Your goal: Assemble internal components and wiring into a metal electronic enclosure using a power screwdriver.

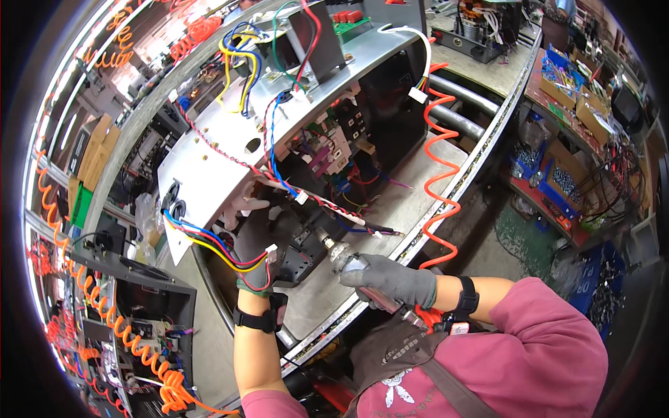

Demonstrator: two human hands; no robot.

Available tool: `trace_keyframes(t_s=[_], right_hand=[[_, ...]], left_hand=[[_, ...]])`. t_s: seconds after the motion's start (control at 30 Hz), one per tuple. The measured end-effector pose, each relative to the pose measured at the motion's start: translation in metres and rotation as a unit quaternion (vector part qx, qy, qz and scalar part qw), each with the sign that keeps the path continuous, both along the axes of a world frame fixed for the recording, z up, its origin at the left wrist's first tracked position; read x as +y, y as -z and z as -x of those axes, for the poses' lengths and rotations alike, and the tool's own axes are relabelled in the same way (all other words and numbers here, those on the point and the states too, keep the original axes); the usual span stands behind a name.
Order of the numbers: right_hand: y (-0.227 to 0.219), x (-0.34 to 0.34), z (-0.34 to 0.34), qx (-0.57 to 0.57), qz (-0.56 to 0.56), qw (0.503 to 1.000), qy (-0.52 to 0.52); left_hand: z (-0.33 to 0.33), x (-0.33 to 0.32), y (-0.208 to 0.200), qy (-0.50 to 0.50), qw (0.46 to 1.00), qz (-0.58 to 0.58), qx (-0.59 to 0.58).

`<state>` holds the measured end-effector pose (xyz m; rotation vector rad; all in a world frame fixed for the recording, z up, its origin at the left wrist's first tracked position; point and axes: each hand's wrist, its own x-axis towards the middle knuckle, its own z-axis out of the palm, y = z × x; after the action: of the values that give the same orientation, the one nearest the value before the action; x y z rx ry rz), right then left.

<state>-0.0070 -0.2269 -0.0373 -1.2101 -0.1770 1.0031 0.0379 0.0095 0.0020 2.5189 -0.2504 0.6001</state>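
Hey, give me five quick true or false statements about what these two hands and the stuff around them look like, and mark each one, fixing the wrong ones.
1. The right grip holds a power tool. True.
2. The tool's nose is pressed against the white panel. False: it is apart from the panel, near a dark metal bracket.
3. The left grip wears a glove. True.
4. The coiled hose to the right of the panel is blue. False: it is orange-red.
5. Only the left wrist has a black band. False: the right wrist has a black band too.
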Motion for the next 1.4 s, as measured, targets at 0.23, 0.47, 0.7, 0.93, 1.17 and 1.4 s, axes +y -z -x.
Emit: trace_keyframes(t_s=[0.23,0.47,0.7,0.93,1.17,1.4], right_hand=[[0.006,-0.023,0.003,-0.046,0.069,0.997,0.005],[-0.008,-0.112,-0.029,-0.614,0.347,0.668,-0.239],[-0.026,-0.138,-0.079,-0.696,0.434,0.526,-0.224],[-0.01,-0.117,-0.121,-0.712,0.418,0.5,-0.263],[-0.01,-0.107,-0.12,-0.71,0.407,0.508,-0.267],[-0.012,-0.101,-0.113,-0.711,0.411,0.517,-0.242]], left_hand=[[0.043,-0.005,-0.008,0.021,0.991,0.13,0.011],[0.081,-0.005,-0.017,-0.091,0.952,0.266,0.118],[0.062,-0.025,0.014,-0.081,0.967,0.238,-0.048],[0.03,-0.039,0.056,-0.114,0.987,0.113,0.0],[0.026,-0.048,0.067,-0.078,0.982,0.169,0.039],[0.008,-0.062,0.088,-0.057,0.916,0.397,-0.021]])
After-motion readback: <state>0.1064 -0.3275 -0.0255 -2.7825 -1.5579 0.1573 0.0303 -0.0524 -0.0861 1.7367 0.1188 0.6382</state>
